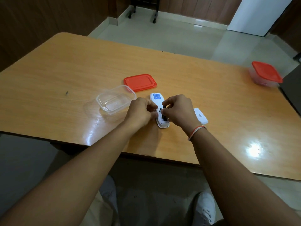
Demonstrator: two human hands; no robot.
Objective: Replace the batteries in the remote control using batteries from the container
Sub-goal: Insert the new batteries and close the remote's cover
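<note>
A white remote control [157, 98] lies face down on the wooden table [65, 70], its battery bay open toward me. My left hand [140, 111] grips the remote's left side at the bay. My right hand [179, 110] pinches a black battery [164, 107] that stands tilted over the bay. Another dark battery lies inside the bay. The white battery cover [201, 117] rests just right of my right hand. A clear open container [115, 99] sits to the left, and no batteries show in it. Its red lid [140, 82] lies behind the remote.
A second clear container with a red lid [266, 73] on it stands near the table's right edge. The table's near edge runs just below my wrists. Beyond the far edge is a tiled floor with a wheeled stand [154, 15].
</note>
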